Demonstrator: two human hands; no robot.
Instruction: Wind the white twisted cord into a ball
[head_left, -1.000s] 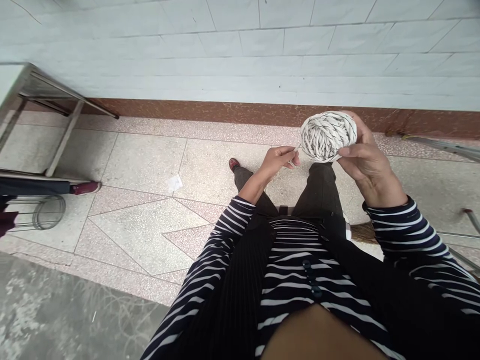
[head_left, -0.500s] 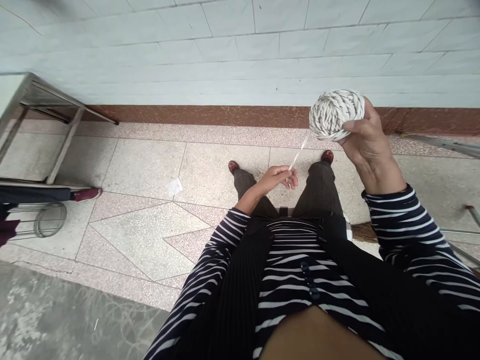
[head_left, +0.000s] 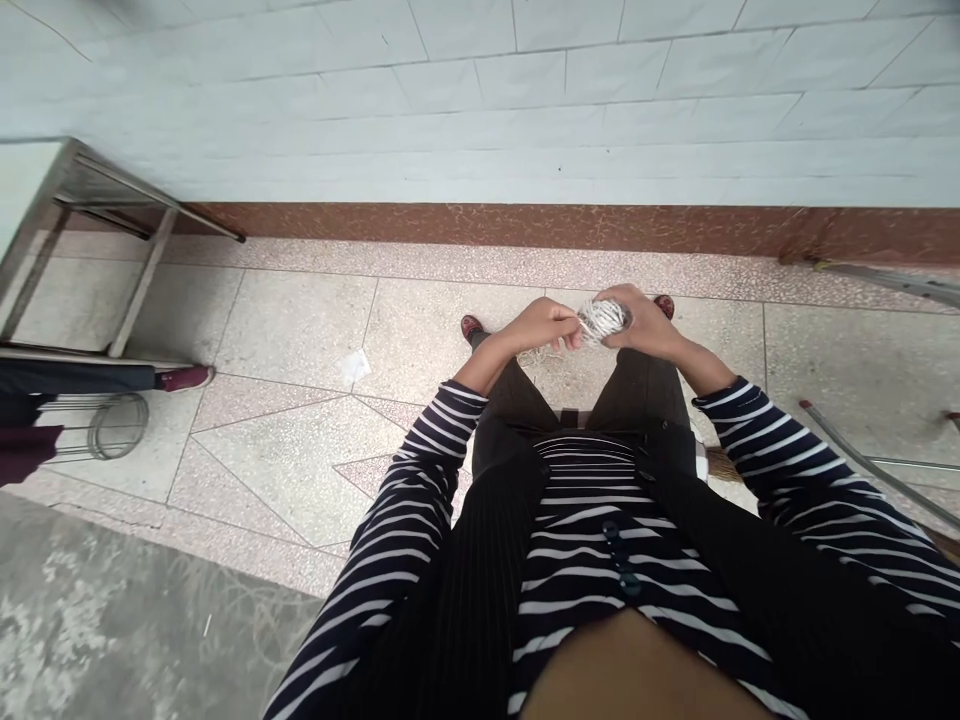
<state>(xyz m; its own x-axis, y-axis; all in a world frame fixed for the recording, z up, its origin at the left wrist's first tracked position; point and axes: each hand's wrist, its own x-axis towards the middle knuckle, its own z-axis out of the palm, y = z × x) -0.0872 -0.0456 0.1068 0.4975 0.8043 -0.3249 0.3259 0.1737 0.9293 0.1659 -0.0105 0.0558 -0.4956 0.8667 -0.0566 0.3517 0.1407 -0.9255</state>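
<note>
The cord ball (head_left: pixel 604 319) has come lower, right of centre; the right hand (head_left: pixel 639 318) cups it, the left hand (head_left: pixel 550 325) pinches its strand (head_left: pixel 580 322). A table (head_left: pixel 26 180) stands upper left.

Both hands (head_left: pixel 544 325) (head_left: pixel 643 322) close together, fingers (head_left: pixel 564 318) curled
</note>
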